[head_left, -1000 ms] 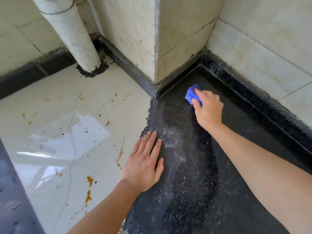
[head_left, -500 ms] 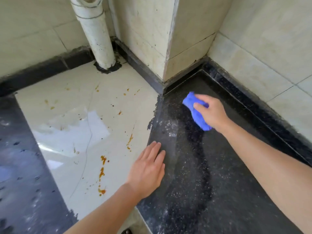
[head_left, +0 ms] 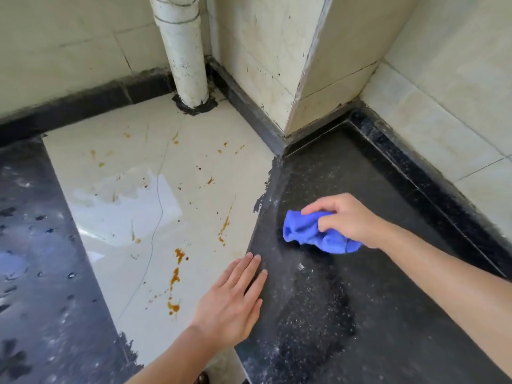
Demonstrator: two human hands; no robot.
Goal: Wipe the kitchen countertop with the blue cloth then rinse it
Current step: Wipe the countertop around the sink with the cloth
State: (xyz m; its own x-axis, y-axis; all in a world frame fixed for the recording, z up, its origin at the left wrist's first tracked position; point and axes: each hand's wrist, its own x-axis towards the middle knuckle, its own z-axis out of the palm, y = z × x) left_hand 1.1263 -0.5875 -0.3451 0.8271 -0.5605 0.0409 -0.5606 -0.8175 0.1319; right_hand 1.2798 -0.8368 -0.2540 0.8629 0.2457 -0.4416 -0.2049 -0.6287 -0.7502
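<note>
Head view, speaker one: Where is the blue cloth (head_left: 315, 234) at this moment, and who holds it?

Speaker two: The right hand (head_left: 349, 217) grips it in a bunch, fingers and thumb curled around the upper part. The lower part lies on the black countertop (head_left: 401, 314), near its left edge, some way in front of the back left corner. The left hand (head_left: 230, 303) holds nothing. Its fingers are straight and together, palm down, at the same left edge, nearer to the front. I cannot tell if it leans with weight or only touches.

Speaker one: What can go wrong from here?

Speaker two: Three things, I think. The cloth is crumpled, so only a small part meets the stone, and a pass may leave the pale specks (head_left: 302, 266) that I see beside the left hand. Then, the cloth is close to the left edge, where the pale tile panel (head_left: 199, 206) begins. This panel carries orange-brown stains (head_left: 177, 273) and a wet patch (head_left: 124, 195). If the cloth crosses the edge, it can take up the stain and smear it onto the black stone. Also, the left fingertips (head_left: 250, 257) lie toward the front of the cloth, so it must go around them and may miss a strip.

Speaker one: And the rinse?

Speaker two: Not yet done, I judge. Nothing to rinse it in is visible here.
</note>
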